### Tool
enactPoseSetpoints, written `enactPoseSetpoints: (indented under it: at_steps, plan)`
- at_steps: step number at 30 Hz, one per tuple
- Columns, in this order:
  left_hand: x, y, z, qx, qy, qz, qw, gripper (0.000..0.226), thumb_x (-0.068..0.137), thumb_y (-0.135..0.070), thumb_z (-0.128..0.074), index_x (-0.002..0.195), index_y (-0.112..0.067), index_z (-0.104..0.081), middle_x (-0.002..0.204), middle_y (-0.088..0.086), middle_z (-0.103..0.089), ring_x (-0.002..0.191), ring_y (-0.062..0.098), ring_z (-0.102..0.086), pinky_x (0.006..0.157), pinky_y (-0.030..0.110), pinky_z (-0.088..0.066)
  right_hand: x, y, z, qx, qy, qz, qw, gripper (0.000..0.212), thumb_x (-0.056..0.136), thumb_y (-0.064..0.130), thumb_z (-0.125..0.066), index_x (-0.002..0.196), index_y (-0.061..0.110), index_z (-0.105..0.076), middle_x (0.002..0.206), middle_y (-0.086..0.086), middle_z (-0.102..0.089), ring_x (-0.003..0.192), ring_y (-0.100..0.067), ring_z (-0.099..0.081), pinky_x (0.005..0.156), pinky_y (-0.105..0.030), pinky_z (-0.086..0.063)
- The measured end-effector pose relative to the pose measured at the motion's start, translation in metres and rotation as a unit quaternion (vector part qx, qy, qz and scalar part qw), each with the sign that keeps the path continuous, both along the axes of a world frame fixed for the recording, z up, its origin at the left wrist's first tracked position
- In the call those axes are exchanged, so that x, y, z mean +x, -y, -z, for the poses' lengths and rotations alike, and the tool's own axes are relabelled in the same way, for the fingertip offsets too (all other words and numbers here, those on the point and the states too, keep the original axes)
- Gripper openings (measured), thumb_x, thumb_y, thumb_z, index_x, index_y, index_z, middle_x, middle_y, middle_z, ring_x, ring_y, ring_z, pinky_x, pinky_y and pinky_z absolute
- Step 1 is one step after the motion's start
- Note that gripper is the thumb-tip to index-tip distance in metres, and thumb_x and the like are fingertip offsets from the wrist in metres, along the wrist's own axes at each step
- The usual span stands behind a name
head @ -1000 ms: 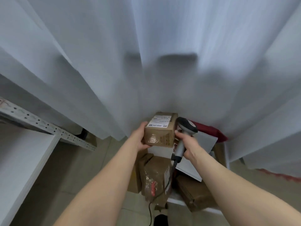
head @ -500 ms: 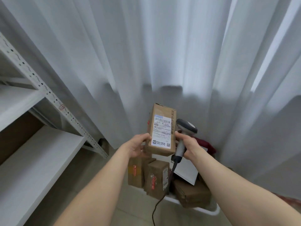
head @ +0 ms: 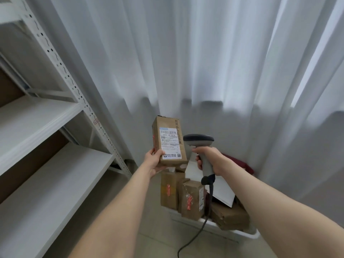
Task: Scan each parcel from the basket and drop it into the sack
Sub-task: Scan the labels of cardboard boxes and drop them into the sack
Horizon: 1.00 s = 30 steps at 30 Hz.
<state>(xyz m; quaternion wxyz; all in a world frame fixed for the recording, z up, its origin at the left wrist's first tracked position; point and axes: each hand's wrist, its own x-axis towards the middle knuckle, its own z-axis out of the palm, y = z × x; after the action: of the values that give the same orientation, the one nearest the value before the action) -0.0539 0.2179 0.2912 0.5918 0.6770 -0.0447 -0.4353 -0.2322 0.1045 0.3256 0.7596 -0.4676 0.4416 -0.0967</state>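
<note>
My left hand (head: 154, 162) grips the bottom of a brown cardboard parcel (head: 168, 140) and holds it upright, its white shipping label facing me. Just to its right, my right hand (head: 208, 161) grips the handle of a grey barcode scanner (head: 199, 144), whose dark head sits beside the parcel's right edge. The scanner's cable hangs down toward the floor. Below the hands stands a white basket (head: 242, 234) holding several more brown parcels (head: 189, 200) and a white flat mailer (head: 221, 189). No sack is clearly in view.
White metal shelving (head: 55, 127) fills the left side. A white curtain (head: 204, 62) hangs behind everything. Something dark red (head: 242, 164) lies behind the basket. Light floor shows below the basket and between my arms.
The parcel has been tipped up from lying flat to standing upright with its label toward me. The scanner has stayed beside it, and my view has lifted and turned left.
</note>
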Motion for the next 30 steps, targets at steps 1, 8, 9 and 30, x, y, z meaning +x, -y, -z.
enactPoseSetpoints:
  at_steps: [1,8,9,30]
  plan:
    - [0.005,-0.007,0.0,-0.003,0.003,-0.008,1.0,0.039,0.095,-0.011,-0.054,0.133,-0.013,-0.047,0.105,0.007,-0.064,0.085,0.023,-0.065,0.081,0.047,-0.056,0.005,-0.009,-0.004,-0.017,-0.006,-0.018,1.0,0.017,0.091,0.015,-0.063,0.104,0.006,-0.057,0.066,-0.005,-0.058,0.053,-0.014,-0.052,0.053,-0.026,-0.048]
    - [0.033,-0.056,-0.003,-0.017,0.003,-0.04,0.999,0.039,0.095,-0.01,-0.052,0.134,-0.016,-0.047,0.102,0.006,-0.064,0.087,0.024,-0.064,0.087,0.05,-0.054,0.034,-0.056,-0.021,-0.061,-0.008,-0.041,0.997,0.014,0.09,0.014,-0.065,0.099,0.007,-0.056,0.064,-0.005,-0.059,0.053,-0.014,-0.053,0.056,-0.027,-0.048]
    - [0.036,-0.061,-0.004,-0.019,0.003,-0.045,0.999,0.039,0.095,-0.01,-0.052,0.134,-0.016,-0.047,0.1,0.005,-0.064,0.086,0.023,-0.064,0.086,0.05,-0.054,0.037,-0.061,-0.024,-0.067,-0.01,-0.046,0.997,0.014,0.09,0.014,-0.064,0.098,0.007,-0.056,0.064,-0.005,-0.059,0.054,-0.014,-0.053,0.057,-0.028,-0.048]
    - [0.057,-0.102,-0.001,-0.029,0.009,-0.081,0.996,0.038,0.097,-0.008,-0.048,0.134,-0.012,-0.045,0.124,0.014,-0.06,0.096,0.028,-0.06,0.08,0.048,-0.054,0.067,-0.121,-0.058,-0.104,-0.049,-0.096,0.989,0.003,0.091,0.009,-0.057,0.092,0.007,-0.054,0.06,-0.005,-0.05,0.049,-0.013,-0.045,0.049,-0.024,-0.042]
